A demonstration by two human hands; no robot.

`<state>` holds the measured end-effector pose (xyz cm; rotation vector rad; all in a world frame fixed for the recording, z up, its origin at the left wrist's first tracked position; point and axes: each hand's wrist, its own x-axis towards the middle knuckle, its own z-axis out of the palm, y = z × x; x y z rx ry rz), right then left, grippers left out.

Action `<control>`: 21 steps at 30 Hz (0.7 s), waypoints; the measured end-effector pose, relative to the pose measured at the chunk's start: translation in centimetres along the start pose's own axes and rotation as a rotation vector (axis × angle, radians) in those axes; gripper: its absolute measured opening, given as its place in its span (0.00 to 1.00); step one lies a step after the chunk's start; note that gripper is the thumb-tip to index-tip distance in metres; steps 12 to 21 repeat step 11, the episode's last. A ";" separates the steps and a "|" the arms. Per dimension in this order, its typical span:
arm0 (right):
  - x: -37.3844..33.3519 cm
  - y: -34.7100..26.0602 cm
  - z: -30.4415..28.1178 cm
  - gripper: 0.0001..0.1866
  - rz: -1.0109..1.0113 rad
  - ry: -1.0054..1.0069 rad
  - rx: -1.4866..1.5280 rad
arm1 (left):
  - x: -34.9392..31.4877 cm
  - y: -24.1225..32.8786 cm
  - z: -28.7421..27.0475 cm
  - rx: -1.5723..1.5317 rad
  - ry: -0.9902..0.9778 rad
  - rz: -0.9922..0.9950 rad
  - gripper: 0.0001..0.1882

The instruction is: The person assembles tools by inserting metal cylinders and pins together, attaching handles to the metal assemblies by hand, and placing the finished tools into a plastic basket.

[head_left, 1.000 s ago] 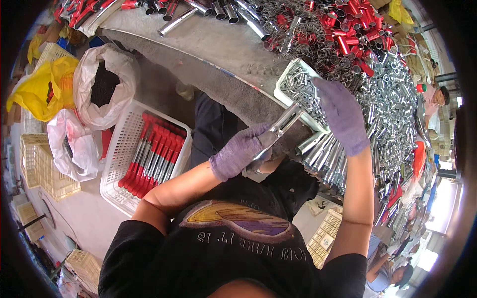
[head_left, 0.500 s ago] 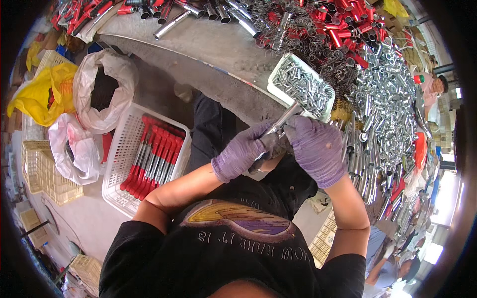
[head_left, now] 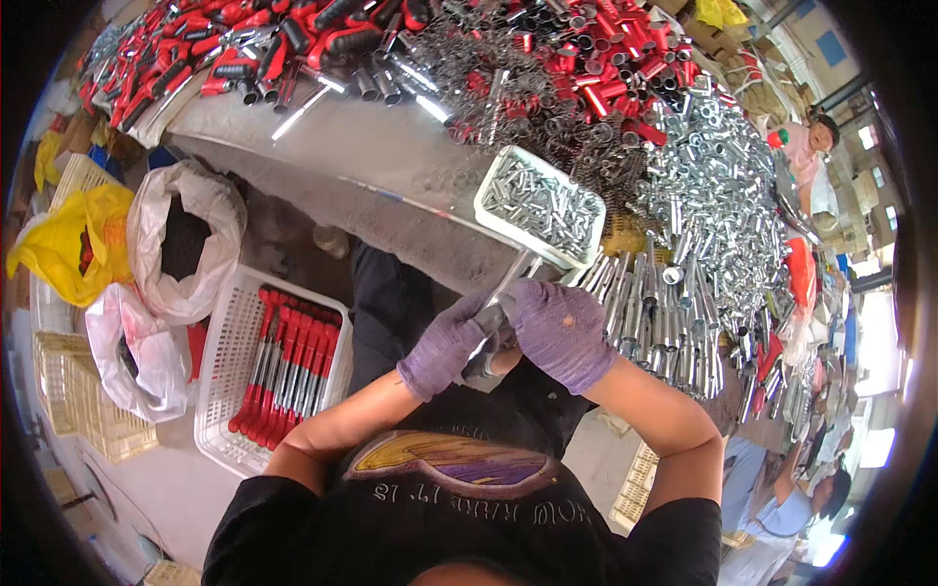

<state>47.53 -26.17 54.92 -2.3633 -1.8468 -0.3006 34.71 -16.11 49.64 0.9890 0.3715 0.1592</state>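
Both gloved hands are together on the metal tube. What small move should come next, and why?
Probably a short push or twist to seat the part into the tube's near end. The left hand wraps the metal tube, and the right hand closes over its end. What lies between the grips is hidden, so this is only a guess.

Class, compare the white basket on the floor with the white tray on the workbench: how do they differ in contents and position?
The white basket holds red-handled tools laid side by side; the white tray holds small loose silvery metal pieces. The basket sits on the floor at the person's left; the tray rests on the bench edge above the gloved hands. The basket looks larger. Both are white and rectangular.
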 end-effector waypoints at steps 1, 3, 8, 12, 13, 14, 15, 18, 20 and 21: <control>0.0 0.3 0.0 0.21 0.009 0.006 -0.011 | -0.2 0.3 0.3 -0.057 0.021 -0.043 0.24; 0.4 0.7 -0.5 0.16 -0.052 -0.044 0.065 | 0.0 0.6 0.3 -0.118 0.038 -0.084 0.24; -0.1 0.5 -0.3 0.18 -0.021 -0.059 -0.032 | 0.1 0.5 0.1 0.018 0.019 -0.076 0.24; 0.1 0.6 -0.4 0.18 0.009 -0.204 0.079 | -0.1 0.0 0.0 0.117 0.013 0.015 0.29; 0.1 0.6 -0.4 0.18 0.009 -0.204 0.079 | -0.1 0.0 0.0 0.117 0.013 0.015 0.29; 0.1 0.6 -0.4 0.18 0.009 -0.204 0.079 | -0.1 0.0 0.0 0.117 0.013 0.015 0.29; 0.1 0.6 -0.4 0.18 0.009 -0.204 0.079 | -0.1 0.0 0.0 0.117 0.013 0.015 0.29; 0.1 0.6 -0.4 0.18 0.009 -0.204 0.079 | -0.1 0.0 0.0 0.117 0.013 0.015 0.29; 0.1 0.6 -0.4 0.18 0.009 -0.204 0.079 | -0.1 0.0 0.0 0.117 0.013 0.015 0.29; 0.1 0.6 -0.4 0.18 0.009 -0.204 0.079 | -0.1 0.0 0.0 0.117 0.013 0.015 0.29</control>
